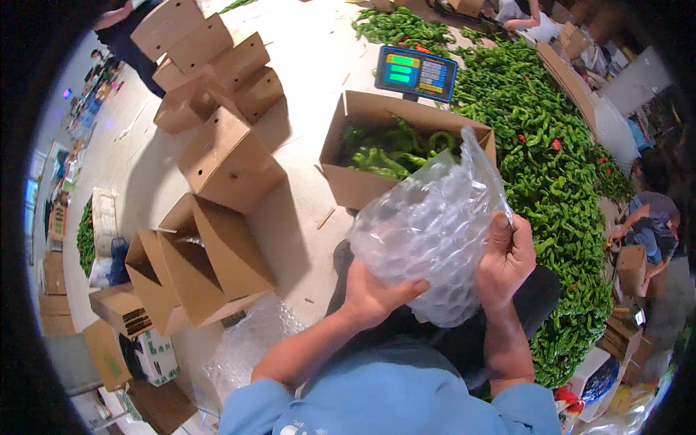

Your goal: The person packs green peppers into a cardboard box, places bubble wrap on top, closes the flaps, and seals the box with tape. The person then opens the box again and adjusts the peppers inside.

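Both my hands hold a clear sheet of bubble wrap (429, 239) in front of my body. My left hand (375, 293) grips its lower left side, with the fingers partly hidden behind the plastic. At the right edge, my right hand (505, 255) pinches the sheet between thumb and fingers. Just beyond lies an open cardboard box (353, 182), its near right corner covered by the wrap. Green peppers (380, 161) fill the lower part of that box. Behind it stands the lit display (416, 74) of a digital scale.
A large heap of green peppers (544, 190) spreads along my right. Several open cardboard boxes (234, 157) stand on the floor to my left. More bubble wrap (255, 342) lies by my left elbow. A person (652, 217) works at the far right, and another person (522, 13) at the top.
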